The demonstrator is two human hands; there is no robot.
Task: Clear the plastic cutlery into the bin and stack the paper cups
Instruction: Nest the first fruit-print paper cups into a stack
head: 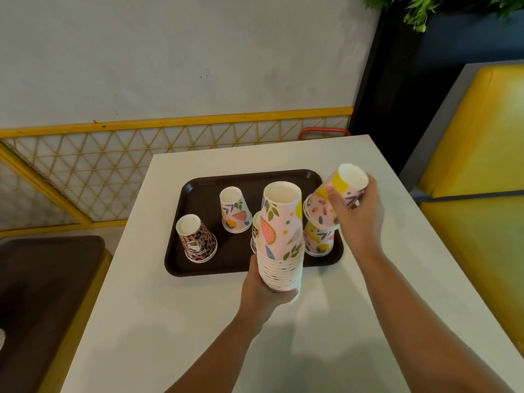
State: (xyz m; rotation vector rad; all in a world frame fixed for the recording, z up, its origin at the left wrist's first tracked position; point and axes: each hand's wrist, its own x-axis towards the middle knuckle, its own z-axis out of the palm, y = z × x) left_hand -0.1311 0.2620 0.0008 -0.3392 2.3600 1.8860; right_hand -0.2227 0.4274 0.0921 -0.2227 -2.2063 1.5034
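My left hand (262, 290) grips the bottom of a tall stack of upside-down paper cups (281, 239), held over the near edge of the dark brown tray (198, 194). A single fruit-patterned cup (338, 191) is held tilted in my right hand (358, 214), above the tray's right end. On the tray stand a leopard-print cup (196, 238), a fruit-print cup (235, 209) and a short cup stack (319, 241) at the right. One more cup (255, 231) is mostly hidden behind the held stack. No cutlery is in view.
The tray lies on a white table (283, 336). A yellow bench seat (476, 165) is to the right, a brown seat (42, 293) to the left. A yellow lattice rail (141, 154) and a red handle (323, 131) stand beyond the table's far edge.
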